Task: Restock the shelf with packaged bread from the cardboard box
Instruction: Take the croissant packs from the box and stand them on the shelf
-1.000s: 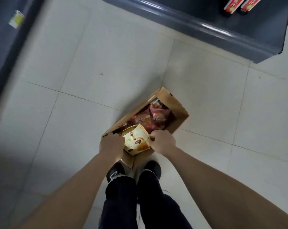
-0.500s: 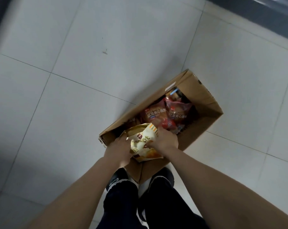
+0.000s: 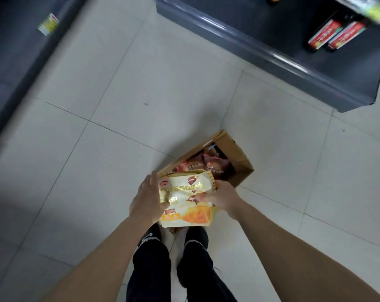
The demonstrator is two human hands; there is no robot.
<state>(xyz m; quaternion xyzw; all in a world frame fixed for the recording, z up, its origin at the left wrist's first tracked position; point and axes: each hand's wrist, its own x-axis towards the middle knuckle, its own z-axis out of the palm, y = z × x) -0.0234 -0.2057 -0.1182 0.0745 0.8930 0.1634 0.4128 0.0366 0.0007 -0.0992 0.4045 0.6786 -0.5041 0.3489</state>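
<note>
A yellow and white croissant bread pack (image 3: 185,205) is held above the near end of an open cardboard box (image 3: 239,155) on the floor. My left hand (image 3: 146,198) grips the pack's left edge. My right hand (image 3: 220,198) pinches its right side with the thumb on the front. Several red-brown bread packs (image 3: 203,165) lie inside the box behind it. The dark grey shelf (image 3: 261,51) stands at the upper right.
Two red-labelled items (image 3: 337,35) stand on the bottom shelf at the far right. A second dark shelf unit (image 3: 17,62) with a price tag runs along the left. White floor tiles (image 3: 141,83) lie between them. My own legs and dark shoes (image 3: 173,238) are just below the box.
The croissant pack has come up out of the box, held in both hands, and now faces me flat. The view has tilted up, bringing both shelves back into sight.
</note>
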